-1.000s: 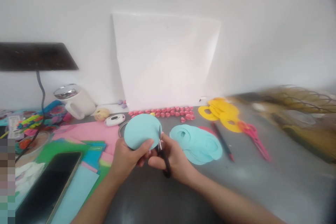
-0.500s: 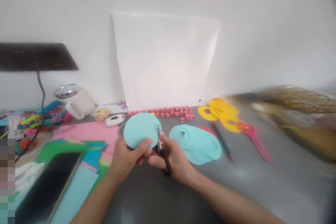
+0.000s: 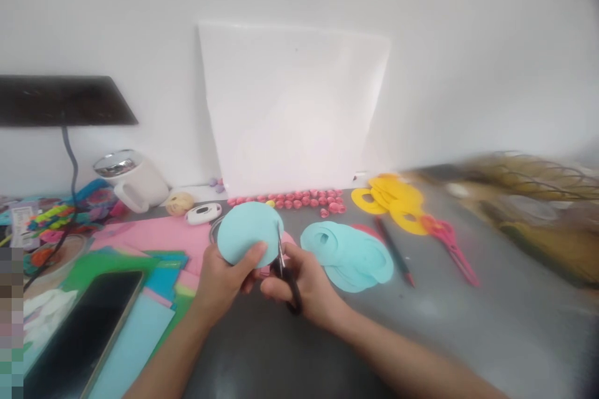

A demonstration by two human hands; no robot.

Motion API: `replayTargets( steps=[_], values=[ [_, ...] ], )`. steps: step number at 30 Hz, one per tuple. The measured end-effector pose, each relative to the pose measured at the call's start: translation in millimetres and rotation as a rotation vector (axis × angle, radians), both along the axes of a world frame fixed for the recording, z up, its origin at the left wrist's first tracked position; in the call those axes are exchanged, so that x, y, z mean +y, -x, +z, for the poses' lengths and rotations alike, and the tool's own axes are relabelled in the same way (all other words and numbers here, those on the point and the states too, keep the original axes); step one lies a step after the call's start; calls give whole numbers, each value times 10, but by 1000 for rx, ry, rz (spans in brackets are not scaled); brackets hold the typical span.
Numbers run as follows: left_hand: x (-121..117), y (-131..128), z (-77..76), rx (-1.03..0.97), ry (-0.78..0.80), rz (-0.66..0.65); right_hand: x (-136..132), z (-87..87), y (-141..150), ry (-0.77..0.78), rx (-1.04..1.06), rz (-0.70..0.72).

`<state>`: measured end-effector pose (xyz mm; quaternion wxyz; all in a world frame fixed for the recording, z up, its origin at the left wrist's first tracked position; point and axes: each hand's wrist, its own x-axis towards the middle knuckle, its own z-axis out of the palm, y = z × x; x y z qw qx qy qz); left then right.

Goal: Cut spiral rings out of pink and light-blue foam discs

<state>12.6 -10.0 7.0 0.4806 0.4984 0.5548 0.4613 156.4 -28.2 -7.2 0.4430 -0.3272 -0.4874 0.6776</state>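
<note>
My left hand pinches a light blue paper circle by its lower edge and holds it upright above the grey table. My right hand grips small black-handled scissors, whose blades meet the circle's right edge. A pile of light blue paper rings and spirals lies just right of my hands.
A white board leans on the wall. Pink beads, yellow paper rings, pink scissors and a dark pencil lie behind and right. Left are coloured paper sheets, a phone and a white mug.
The paper circle has turned slightly in my left hand and the scissors have shifted a little along its right edge. The view has drifted slightly; the rest stays put.
</note>
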Motion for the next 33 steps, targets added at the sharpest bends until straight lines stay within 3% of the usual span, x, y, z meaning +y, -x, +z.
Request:
replayTargets(
  steps=[8,25,33],
  values=[
    [-12,26,63,133,-27,-46,49,-28,-39,-60,-35,-10],
    [9,62,21,130,-84,-9,27,-8,-45,-34,-27,-24],
    [-7,-5,65,-9,-32,-78,5,41,-5,-44,43,35]
  ],
)
